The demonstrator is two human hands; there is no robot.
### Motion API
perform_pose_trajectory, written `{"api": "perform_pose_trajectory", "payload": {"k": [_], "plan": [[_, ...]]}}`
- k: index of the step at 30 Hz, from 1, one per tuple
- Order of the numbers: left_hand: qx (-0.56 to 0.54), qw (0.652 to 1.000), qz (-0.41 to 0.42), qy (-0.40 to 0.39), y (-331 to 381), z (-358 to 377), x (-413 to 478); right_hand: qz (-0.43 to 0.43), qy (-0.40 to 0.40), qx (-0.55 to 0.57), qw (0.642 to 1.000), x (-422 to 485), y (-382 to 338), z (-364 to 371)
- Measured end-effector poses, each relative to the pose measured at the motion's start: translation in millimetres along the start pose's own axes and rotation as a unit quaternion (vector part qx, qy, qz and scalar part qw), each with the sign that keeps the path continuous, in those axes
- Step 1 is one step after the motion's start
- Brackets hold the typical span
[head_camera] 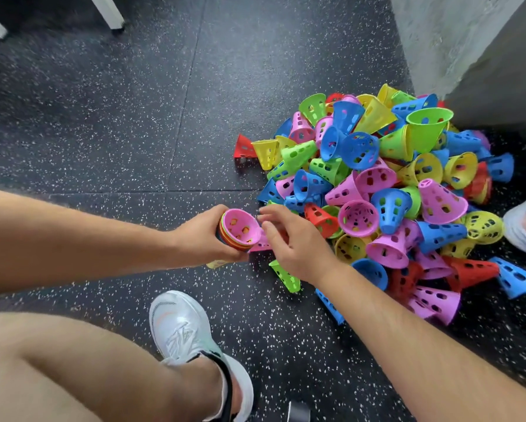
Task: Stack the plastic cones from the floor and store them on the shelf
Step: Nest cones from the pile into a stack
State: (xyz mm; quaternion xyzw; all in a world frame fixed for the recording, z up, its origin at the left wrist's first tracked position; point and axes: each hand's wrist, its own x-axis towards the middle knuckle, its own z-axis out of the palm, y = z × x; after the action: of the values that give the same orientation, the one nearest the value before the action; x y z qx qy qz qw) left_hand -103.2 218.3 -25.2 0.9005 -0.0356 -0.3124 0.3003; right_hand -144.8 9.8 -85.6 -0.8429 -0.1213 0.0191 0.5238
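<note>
Beyond a bare knee (pixel 58 360), left hand (pixel 201 236) grips nested cones (pixel 240 229); right hand (pixel 295 248) hovers loose-fingered, empty, beside them.

1. Nested stack of cones (pixel 240 230), pink one innermost, mouth tipped sideways, gripped in our left hand (pixel 202 234).
2. Loose pile of perforated cones (pixel 377 184): pink, blue, green, yellow, red, tumbled on the floor (pixel 128 117).

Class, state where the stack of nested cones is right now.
In the head view, the stack of nested cones is held in the left hand at mid-frame, just left of the right hand and the loose cone pile.
</note>
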Motion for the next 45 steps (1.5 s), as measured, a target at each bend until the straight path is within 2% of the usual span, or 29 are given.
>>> {"api": "perform_pose_trajectory", "payload": {"k": [1, 3, 5, 8, 10, 12, 14, 17, 20, 24, 26, 28, 32, 35, 40, 45], "plan": [[0.005, 1.0, -0.001, -0.002, -1, -1, 0, 0.024, 0.003, -0.018, 1.0, 4, 7, 2], [0.002, 1.0, -0.013, -0.001, -4, -3, 2, 0.044, -0.052, -0.101, 0.992, 13, 25, 11], [0.004, 1.0, -0.024, -0.002, -9, -5, 3, 0.035, -0.13, -0.184, 0.974, 23, 39, 24], [0.004, 1.0, -0.031, 0.0, -13, -7, 7, 0.031, -0.195, -0.292, 0.936, 37, 49, 40], [0.001, 0.999, -0.035, -0.003, -11, -6, 9, 0.032, -0.213, -0.349, 0.912, 45, 50, 45], [-0.009, 0.999, -0.033, -0.002, -9, -5, 13, 0.024, -0.197, -0.374, 0.906, 52, 50, 46], [-0.022, 0.999, -0.029, 0.004, -6, -3, 16, 0.028, -0.172, -0.354, 0.919, 57, 49, 43], [-0.046, 0.999, -0.018, 0.017, -8, -1, 19, 0.045, -0.131, -0.267, 0.954, 64, 43, 37], [-0.053, 0.999, 0.002, 0.01, -16, 1, 19, 0.064, -0.024, -0.167, 0.984, 64, 31, 28], [-0.075, 0.997, 0.023, 0.02, -37, 14, 17, 0.053, 0.129, -0.097, 0.986, 54, 13, 13], [-0.087, 0.995, 0.028, 0.035, -47, 27, 17, 0.035, 0.151, -0.068, 0.986, 45, 3, 3], [-0.111, 0.992, 0.028, 0.043, -53, 41, 18, 0.013, 0.129, -0.066, 0.989, 32, -6, -4], [-0.174, 0.983, 0.034, 0.045, -50, 69, 14, -0.011, 0.016, -0.075, 0.997, 1, -7, 4], [-0.221, 0.974, 0.029, 0.052, -52, 85, 5, 0.001, -0.06, -0.075, 0.995, -23, -1, 11], [-0.215, 0.976, 0.015, 0.041, -64, 100, -1, 0.113, -0.093, -0.088, 0.985, -52, 10, 8], [-0.213, 0.976, 0.013, 0.03, -68, 105, -3, 0.112, -0.119, -0.17, 0.972, -61, 27, 9]]}}
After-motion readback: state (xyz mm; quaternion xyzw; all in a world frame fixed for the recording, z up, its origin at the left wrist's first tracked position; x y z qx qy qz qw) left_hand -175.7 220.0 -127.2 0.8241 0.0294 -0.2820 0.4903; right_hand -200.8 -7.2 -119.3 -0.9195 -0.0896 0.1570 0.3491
